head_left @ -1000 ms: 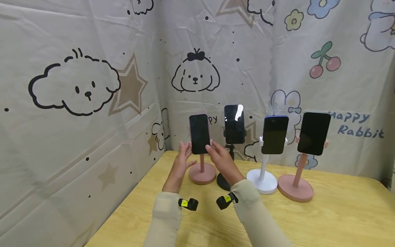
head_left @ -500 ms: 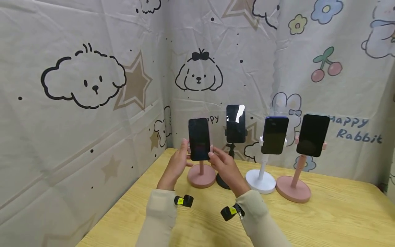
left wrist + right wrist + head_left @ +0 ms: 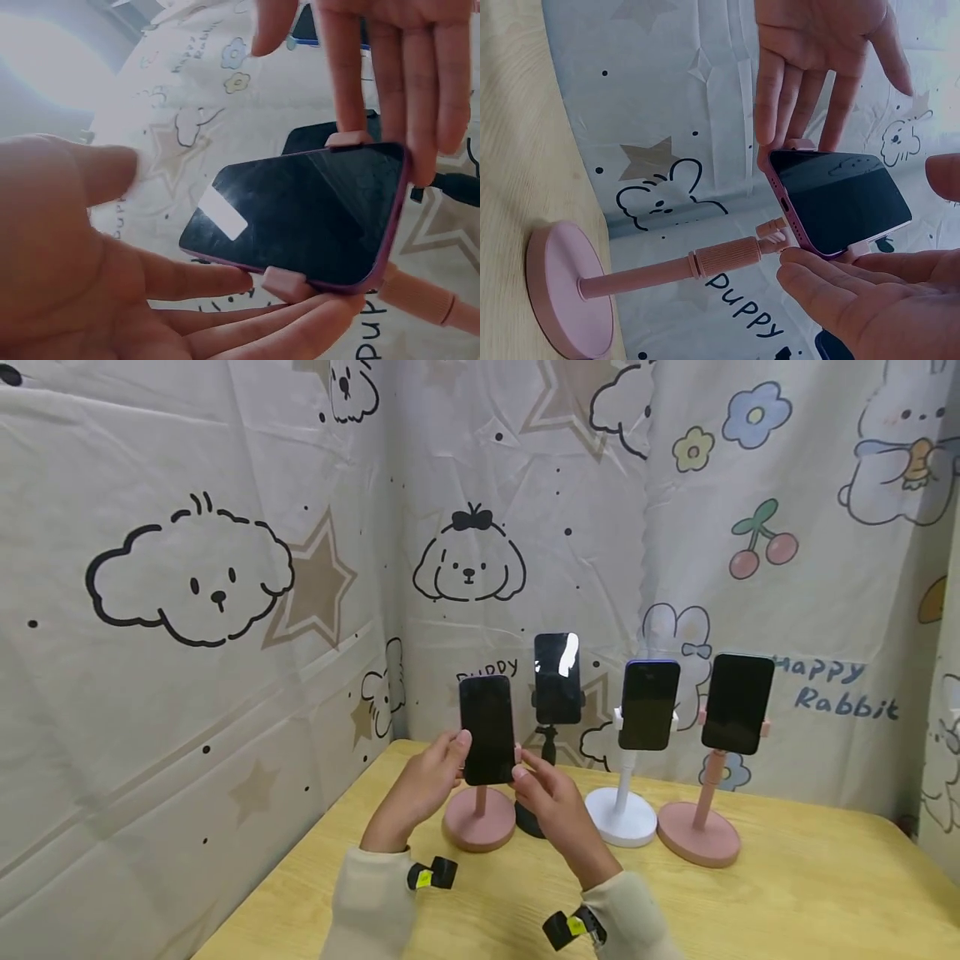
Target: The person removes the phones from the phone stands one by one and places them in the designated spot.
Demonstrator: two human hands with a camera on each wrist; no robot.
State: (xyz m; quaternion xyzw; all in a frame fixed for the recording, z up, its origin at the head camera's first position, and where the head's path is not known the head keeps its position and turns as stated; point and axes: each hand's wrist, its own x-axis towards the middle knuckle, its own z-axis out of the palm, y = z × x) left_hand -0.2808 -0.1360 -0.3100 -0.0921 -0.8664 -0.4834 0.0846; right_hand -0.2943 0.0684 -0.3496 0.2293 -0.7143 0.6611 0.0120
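Observation:
A purple-edged phone (image 3: 489,731) with a dark screen sits in the pink clamp (image 3: 286,283) of a pink phone stand (image 3: 478,827). My left hand (image 3: 420,781) is at the phone's left side; in the left wrist view its straight fingers lie along the phone's edge beside the clamp jaw, thumb held apart. On the opposite side, my right hand (image 3: 558,814) has extended fingers touching the edge and lower corner. Its thumb (image 3: 943,176) stands away from the screen in the right wrist view. The clamp's back is hidden behind the phone.
To the right stand three more phones on stands: one on a black stand (image 3: 547,747), one on a white stand (image 3: 621,818), one on another pink stand (image 3: 697,835). All share a wooden table (image 3: 795,877) before a printed cloth backdrop (image 3: 450,635).
The phone has come lower against its stand and the backdrop, uncovering the lettering behind it. Both hands have moved down along with it. The head view has shifted slightly.

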